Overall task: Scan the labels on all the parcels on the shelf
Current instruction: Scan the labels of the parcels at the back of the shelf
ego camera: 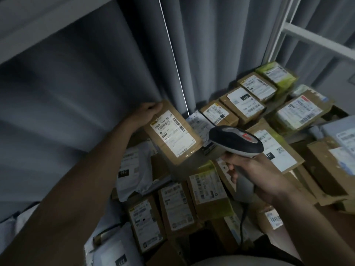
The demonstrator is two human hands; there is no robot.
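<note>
- Left hand point(148, 110): fingers closed over the top edge of a flat cardboard parcel point(172, 132), tilted above the pile, its white label point(173, 132) facing up.
- Right hand point(259, 175): fingers wrapped around a grey, rounded barcode scanner point(236, 141) just beside that parcel.

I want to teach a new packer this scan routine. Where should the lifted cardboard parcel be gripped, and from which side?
Probably at its far short end, reaching in from the left, as the left hand does now. The cardboard parcel is a flat box tilted label-up toward the scanner in the right hand. Fingers on that end edge leave the label and its barcode uncovered.
</note>
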